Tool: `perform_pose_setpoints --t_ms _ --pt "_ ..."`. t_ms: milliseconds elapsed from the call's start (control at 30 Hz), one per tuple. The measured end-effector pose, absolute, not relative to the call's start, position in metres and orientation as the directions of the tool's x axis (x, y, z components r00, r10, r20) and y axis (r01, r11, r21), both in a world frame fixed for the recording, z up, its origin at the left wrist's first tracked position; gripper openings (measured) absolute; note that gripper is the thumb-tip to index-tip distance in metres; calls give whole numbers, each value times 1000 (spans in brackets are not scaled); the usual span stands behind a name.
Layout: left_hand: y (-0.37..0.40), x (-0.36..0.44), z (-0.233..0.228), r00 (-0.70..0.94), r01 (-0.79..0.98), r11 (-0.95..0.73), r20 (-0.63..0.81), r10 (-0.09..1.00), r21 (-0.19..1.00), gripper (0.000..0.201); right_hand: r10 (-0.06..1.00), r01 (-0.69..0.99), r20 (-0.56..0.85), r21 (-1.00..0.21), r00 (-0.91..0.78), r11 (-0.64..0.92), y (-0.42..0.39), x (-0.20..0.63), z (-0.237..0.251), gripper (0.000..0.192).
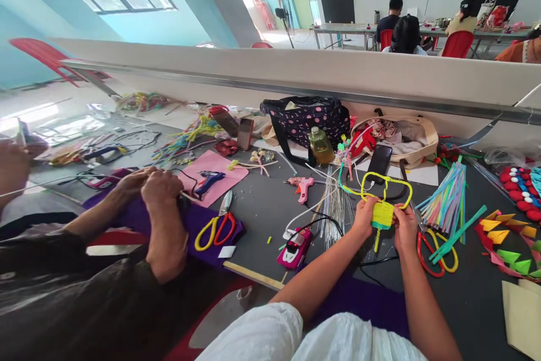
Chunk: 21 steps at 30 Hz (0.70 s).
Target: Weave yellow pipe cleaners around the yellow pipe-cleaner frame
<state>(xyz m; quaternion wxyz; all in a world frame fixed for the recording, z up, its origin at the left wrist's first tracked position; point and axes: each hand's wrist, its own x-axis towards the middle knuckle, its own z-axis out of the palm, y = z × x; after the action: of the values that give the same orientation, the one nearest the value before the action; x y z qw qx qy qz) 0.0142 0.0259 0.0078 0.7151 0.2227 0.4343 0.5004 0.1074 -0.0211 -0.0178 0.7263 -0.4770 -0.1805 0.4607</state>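
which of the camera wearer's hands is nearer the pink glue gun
Left. The left hand is right of the pink glue gun, holding the left side of the yellow piece; the right hand is farther right, on that piece's other side.

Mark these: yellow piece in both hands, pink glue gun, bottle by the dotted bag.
Yellow piece (382, 215): head view, on its solid block.
Pink glue gun (304, 184): head view, on the body.
Bottle (321, 150): head view, on its side.
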Motion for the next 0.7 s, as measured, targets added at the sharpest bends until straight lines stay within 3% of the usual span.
perform_pose_setpoints --t_ms 467,700 --pt "25 19 11 -6 -492 272 -315 949 827 15 875 -579 -199 -808 442 109 -20 115 -13 27" --pt "19 20 7 -38 -470 245 -297 954 848 16 845 -475 -156 -871 511 126 -18 106 -22 27"
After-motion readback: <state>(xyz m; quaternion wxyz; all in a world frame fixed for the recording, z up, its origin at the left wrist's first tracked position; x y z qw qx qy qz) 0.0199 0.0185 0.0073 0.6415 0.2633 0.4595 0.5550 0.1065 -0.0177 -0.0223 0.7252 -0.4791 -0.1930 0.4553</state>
